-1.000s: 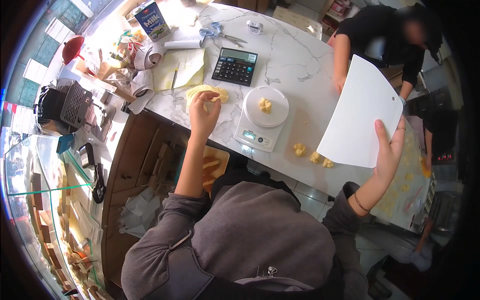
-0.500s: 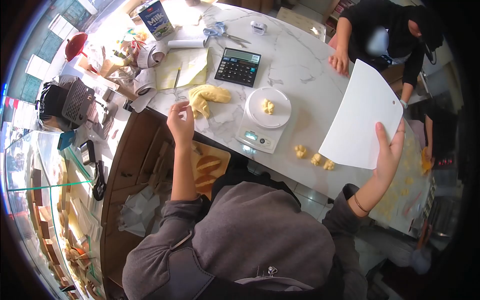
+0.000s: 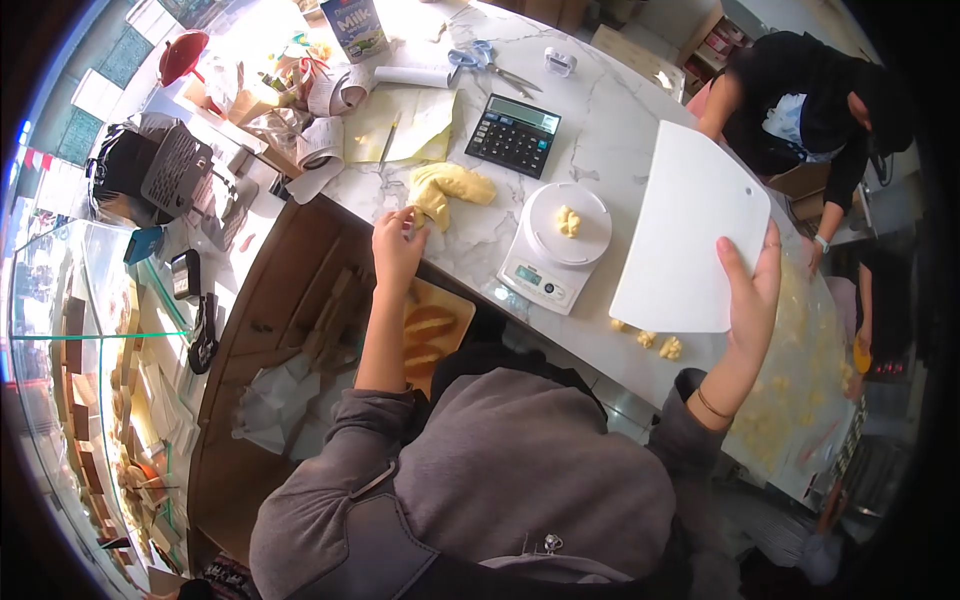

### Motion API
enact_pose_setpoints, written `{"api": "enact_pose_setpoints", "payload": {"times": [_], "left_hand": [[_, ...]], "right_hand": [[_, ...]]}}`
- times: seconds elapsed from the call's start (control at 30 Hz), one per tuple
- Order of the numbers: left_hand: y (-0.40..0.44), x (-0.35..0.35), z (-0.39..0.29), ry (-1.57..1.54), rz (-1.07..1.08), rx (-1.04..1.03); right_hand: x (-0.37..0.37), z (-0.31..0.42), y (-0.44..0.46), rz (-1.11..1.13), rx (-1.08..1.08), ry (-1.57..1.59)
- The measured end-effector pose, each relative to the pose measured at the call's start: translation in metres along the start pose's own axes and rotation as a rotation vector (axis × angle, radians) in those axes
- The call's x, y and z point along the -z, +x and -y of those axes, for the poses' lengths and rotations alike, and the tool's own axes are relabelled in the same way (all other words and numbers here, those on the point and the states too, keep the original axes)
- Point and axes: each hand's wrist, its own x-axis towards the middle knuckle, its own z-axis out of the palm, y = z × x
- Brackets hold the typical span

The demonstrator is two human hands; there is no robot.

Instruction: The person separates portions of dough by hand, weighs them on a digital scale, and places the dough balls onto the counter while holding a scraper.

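My left hand (image 3: 398,243) is at the near end of a long, bent lump of yellow dough (image 3: 455,183) on the marble table, its thumb and fingertips closed at the dough's edge. My right hand (image 3: 752,300) grips a large white flat sheet (image 3: 690,230) by its right edge, raised above the table. Between the hands stands a white digital scale (image 3: 545,285) with a small dough piece (image 3: 568,221) on its round plate. Small dough pieces (image 3: 670,347) lie near the table's front edge, one partly hidden by the sheet.
A calculator (image 3: 513,135), scissors (image 3: 495,68), yellow paper (image 3: 430,125) with a pen and a milk carton (image 3: 354,28) lie or stand beyond the dough. Another person (image 3: 815,110) leans in at the upper right. Below the table edge is a bread tray (image 3: 437,325).
My left hand has moved back to the dough's near end after being off it. The white sheet has shifted left, closer to the scale. The whole view has swung slightly.
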Motion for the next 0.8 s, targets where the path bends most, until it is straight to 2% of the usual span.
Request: {"api": "enact_pose_setpoints", "payload": {"times": [0.07,0.2,0.27,0.4,0.5,0.8], "left_hand": [[0.003,-0.004,0.005,0.072,0.027,-0.032],[0.001,-0.005,0.006,-0.052,-0.075,0.072],[-0.003,-0.005,0.001,-0.071,-0.134,0.093],[-0.006,0.001,0.001,-0.020,-0.075,0.057],[-0.004,0.003,-0.001,-0.061,-0.078,0.058],[-0.005,0.001,0.006,-0.067,-0.137,0.040]], "right_hand": [[-0.015,-0.001,0.007,0.054,0.017,0.023],[-0.064,-0.013,0.019,0.117,0.107,0.034],[-0.101,-0.021,0.025,0.256,0.261,-0.190],[-0.197,-0.027,0.018,0.584,0.191,-0.389],[-0.241,-0.049,0.011,0.681,0.294,-0.513],[-0.273,-0.059,0.001,0.829,0.255,-0.691]]}}
